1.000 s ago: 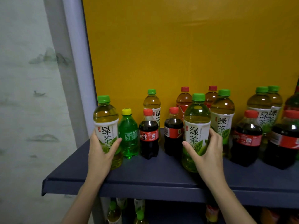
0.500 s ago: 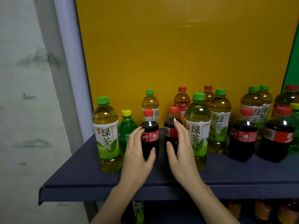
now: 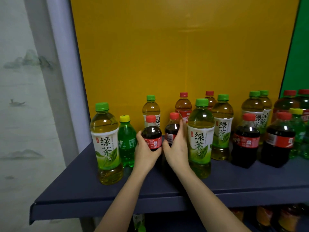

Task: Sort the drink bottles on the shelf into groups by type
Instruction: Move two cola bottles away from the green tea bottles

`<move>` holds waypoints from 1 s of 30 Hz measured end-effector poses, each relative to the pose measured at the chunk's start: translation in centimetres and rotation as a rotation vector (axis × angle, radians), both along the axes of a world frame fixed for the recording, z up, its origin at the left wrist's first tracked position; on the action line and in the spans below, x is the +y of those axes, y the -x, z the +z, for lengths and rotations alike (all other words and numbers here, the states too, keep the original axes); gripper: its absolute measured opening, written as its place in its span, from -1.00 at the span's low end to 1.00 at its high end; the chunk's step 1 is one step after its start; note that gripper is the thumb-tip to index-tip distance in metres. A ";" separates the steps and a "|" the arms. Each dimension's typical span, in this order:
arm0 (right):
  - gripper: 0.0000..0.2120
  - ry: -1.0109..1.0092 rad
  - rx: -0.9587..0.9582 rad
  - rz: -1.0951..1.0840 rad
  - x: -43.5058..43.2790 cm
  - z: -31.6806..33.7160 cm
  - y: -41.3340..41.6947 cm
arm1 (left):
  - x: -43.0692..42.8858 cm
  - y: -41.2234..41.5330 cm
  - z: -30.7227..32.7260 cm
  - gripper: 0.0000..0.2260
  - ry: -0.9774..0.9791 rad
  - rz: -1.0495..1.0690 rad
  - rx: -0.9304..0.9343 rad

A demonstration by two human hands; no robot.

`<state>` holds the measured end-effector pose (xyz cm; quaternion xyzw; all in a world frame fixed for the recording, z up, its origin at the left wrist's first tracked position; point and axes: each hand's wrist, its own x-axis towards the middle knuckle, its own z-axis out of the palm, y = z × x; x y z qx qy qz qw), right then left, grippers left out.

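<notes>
two small red-capped plastic cola bottles stand together left of centre on the dark blue shelf: left hand curls round the left cola bottle, right hand, fingers pressed together, cups the right cola bottle, so probably best lifted upright, clear of the tall green-tea bottle just right.

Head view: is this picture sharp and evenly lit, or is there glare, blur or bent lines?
In the head view the front green tea bottle has a readable label and white glare spots on its shoulder; the right hand has blurred fingers; also in the head view, the shelf post leans from wide-angle distortion, and the lower bottles are dim.
</notes>
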<state>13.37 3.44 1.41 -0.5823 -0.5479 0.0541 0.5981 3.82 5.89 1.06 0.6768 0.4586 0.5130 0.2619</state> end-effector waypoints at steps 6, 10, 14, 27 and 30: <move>-0.30 0.079 0.233 0.148 1.0 -0.9 -0.7 | -0.6 0.5 -0.5 -0.51 0.031 -0.022 -0.090; -0.38 0.122 0.266 0.224 1.6 -1.3 -0.8 | -2.0 1.5 -0.9 -0.47 0.015 -0.051 -0.142; -0.72 0.120 0.225 0.356 1.2 -1.3 -1.1 | -3.5 2.2 -1.1 -0.49 0.018 -0.070 -0.200; -0.55 0.121 0.386 0.395 -7.7 -2.2 0.3 | -7.7 5.6 -1.6 -0.58 0.078 -0.326 -0.489; -0.61 0.068 0.456 0.377 -10.6 -2.0 -0.3 | -8.5 5.0 -1.3 -0.52 0.087 -0.407 -0.483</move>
